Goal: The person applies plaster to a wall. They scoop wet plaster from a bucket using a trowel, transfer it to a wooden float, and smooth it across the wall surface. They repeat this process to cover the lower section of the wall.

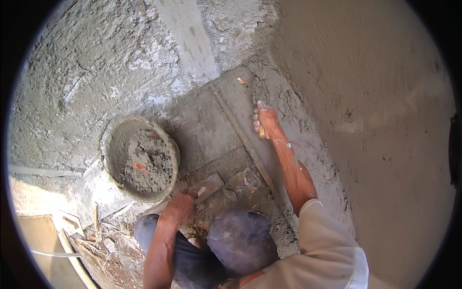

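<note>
Two hands busy. Right hand (pixel 264 119) at 12 o'clock, fingers wrapped tight on a trowel (pixel 260 96), wooden handle in the fist, blade pressed on wet grey mortar at the foot of the plastered wall (pixel 375 120). Left hand (pixel 185 200) at 7 o'clock, clamped on a flat mortar board (pixel 208 187). Round mortar-caked bucket (pixel 139 158) at 9 o'clock, lumpy mix inside. Long straight batten (pixel 245 139) lying diagonally between hands. Bent knees (pixel 240 238) below. Scrap wood (pixel 91 231) at 8 o'clock.
</note>
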Tool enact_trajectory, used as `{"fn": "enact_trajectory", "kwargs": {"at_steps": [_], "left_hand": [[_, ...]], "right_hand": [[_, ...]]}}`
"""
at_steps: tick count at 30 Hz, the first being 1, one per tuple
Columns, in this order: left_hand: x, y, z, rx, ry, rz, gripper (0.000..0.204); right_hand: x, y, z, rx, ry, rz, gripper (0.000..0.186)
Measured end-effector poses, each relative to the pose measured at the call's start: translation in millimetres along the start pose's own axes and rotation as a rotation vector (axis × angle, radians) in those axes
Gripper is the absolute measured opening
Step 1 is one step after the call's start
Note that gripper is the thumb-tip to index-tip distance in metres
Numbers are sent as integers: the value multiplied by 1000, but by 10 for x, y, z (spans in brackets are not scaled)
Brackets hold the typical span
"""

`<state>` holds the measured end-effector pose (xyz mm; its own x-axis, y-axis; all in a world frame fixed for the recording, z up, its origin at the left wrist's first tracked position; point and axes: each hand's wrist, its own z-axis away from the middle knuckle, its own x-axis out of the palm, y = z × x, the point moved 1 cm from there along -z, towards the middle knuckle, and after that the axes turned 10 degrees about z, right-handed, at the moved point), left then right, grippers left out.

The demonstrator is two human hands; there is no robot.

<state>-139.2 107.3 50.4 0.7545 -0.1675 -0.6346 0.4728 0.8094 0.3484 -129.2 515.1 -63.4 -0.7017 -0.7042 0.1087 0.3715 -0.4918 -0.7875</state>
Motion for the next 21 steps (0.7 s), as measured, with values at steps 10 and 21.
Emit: {"fn": "enact_trajectory", "kwargs": {"at_steps": [10,21], "left_hand": [[-11,-7,-70,42,-10,-63,42],[-60,195,3,-49,-3,1,37]], "right_hand": [[-150,-269,-523,-19,-67,-481,39],[-312,-284,-390,-64,33,-464,37]]}}
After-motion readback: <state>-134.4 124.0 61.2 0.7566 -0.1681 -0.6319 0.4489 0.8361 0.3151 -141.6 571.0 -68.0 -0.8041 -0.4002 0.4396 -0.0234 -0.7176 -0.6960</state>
